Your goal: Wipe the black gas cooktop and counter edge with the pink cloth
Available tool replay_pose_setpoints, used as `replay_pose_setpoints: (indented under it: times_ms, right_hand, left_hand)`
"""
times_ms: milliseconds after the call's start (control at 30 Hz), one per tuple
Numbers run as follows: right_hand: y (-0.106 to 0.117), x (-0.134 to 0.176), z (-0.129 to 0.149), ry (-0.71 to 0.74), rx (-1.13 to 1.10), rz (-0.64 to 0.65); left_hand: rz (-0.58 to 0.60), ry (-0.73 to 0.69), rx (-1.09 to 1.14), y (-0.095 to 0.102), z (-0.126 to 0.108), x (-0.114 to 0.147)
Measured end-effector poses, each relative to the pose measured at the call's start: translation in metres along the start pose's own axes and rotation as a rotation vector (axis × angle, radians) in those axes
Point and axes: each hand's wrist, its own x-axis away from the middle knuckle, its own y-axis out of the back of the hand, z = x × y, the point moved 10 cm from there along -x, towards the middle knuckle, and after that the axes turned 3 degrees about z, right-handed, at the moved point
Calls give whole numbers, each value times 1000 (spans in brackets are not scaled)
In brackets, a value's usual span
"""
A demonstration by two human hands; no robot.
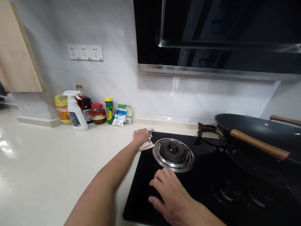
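My left hand [141,136] is stretched out to the back left corner of the black glass gas hob [143,185]. Its fingers close over a pale cloth with dark marks [147,144], pressed down where the hob meets the white counter. Nearer to me, my right hand [169,192] is over the front left of the hob with nothing in it. Its fingers are bent and the thumb stands apart from them. Just beyond that hand is the bare round burner [173,153] with its steel ring.
A black wok [254,131] with wooden handles sits at the right. A pan support [209,133] lies beside it. Along the wall at the left stand a white spray bottle [76,114], a red-lidded jar [98,113] and seasoning packets [119,117]. The range hood [211,72] hangs above.
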Motion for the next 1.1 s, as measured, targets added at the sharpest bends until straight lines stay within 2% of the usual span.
replay_pose_setpoints:
  times_ms: [100,167,300,433,600,667,767,867,967,1100]
  right_hand:
    - [2,-1,0,22,-24,-20]
    - [4,0,0,38,-43,-37]
    - [8,2,-2,42,-82,-34]
    - [13,3,0,54,-103,-33]
    - [14,4,4,46,-73,-43]
    - [12,3,4,37,-57,-49]
    - [12,3,5,41,-53,-66]
    - [12,3,4,38,-61,-71]
    - [10,2,2,23,-59,-64]
    - [9,1,3,26,-52,-66]
  left_hand:
    - [-16,28,-23,-1,-7,-18]
    - [-20,24,-42,0,-13,-21]
    - [-29,-63,-75,6,-28,-1]
    - [-28,-182,-83,16,-36,46]
    - [-39,-371,-81,30,-45,135]
    - [-49,-491,-49,36,-52,171]
    - [-52,-630,5,42,-60,206]
    - [-17,-563,9,39,-57,201]
    - [24,-420,11,33,-52,173]
    - [51,-341,-14,25,-52,129]
